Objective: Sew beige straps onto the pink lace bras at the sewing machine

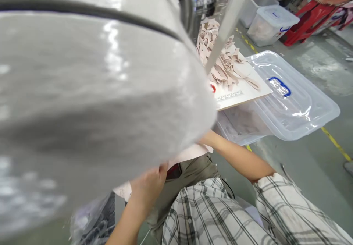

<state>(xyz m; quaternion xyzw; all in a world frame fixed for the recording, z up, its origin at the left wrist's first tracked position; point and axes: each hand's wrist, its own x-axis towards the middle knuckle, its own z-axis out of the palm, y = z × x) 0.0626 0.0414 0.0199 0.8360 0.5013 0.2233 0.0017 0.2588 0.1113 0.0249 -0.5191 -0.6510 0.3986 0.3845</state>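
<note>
A large pale grey machine head [110, 109], blurred at its lower edge, fills the left and hides much of the work below it. Under its edge, my left hand [150, 182] has its thumb bent against the border of a pale pink fabric piece [190, 155], with the other fingers mostly out of sight. More pale material [123, 191] shows on the other side of that hand. My right hand [208, 138] reaches in from the right beside the fabric's far corner. Only the wrist end is visible, its fingers covered by the machine.
A white board [248, 94] at the machine's right carries a heap of pinkish fabric scraps [220, 64]. Beyond it lies a clear plastic lid [300, 98] over a bin. Another lidded bin [264, 28] and red stools [306, 20] stand farther back. A plastic bag [91, 219] sits lower left.
</note>
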